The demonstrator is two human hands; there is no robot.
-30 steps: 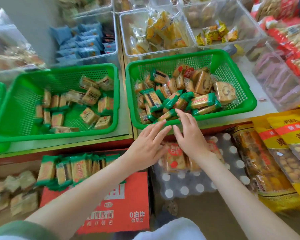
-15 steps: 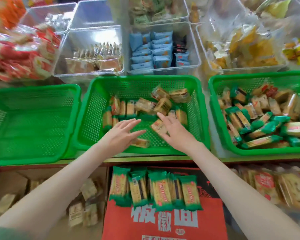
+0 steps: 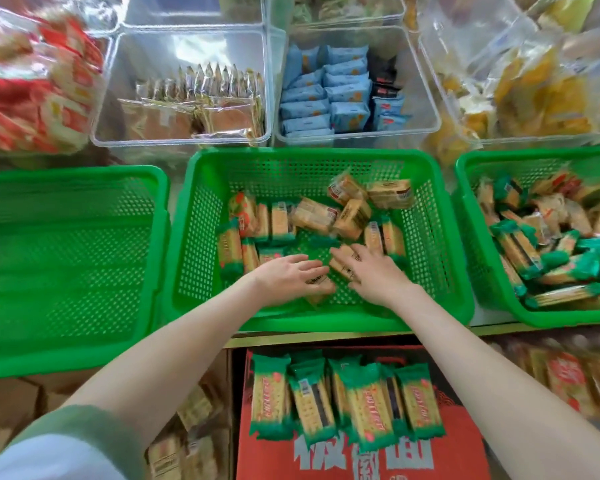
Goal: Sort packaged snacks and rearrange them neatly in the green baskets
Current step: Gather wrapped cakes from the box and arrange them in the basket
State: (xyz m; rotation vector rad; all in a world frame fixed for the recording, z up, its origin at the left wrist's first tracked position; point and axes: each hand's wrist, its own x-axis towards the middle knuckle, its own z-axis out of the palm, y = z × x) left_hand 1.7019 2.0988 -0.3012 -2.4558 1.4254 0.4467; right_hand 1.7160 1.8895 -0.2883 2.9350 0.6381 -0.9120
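Observation:
The middle green basket (image 3: pixel 201 237) holds tan square snack packs (image 3: pixel 347 216) piled at the back and green-ended cracker packs (image 3: pixel 229 249) standing in a row at its left. My left hand (image 3: pixel 284 278) lies flat, fingers straight, on a tan pack (image 3: pixel 321 284) on the basket floor. Beside it, my right hand (image 3: pixel 378 273) rests its spread fingers on another tan pack (image 3: pixel 342 265). The left green basket (image 3: pixel 66 265) shows only mesh. The right green basket (image 3: pixel 465 216) is heaped with mixed green-ended and tan packs (image 3: pixel 534 251).
Clear bins line the back: tan wafers (image 3: pixel 194 109), blue packs (image 3: pixel 326 95), yellow bags (image 3: pixel 534 84). Red-wrapped bags (image 3: pixel 25 81) sit far left. Below the shelf edge, a red carton (image 3: pixel 361 459) carries several green-ended cracker packs (image 3: pixel 343 400).
My view swung left from the right basket to the middle one. Both hands left the right basket's front edge, reached into the middle basket and lowered onto tan packs.

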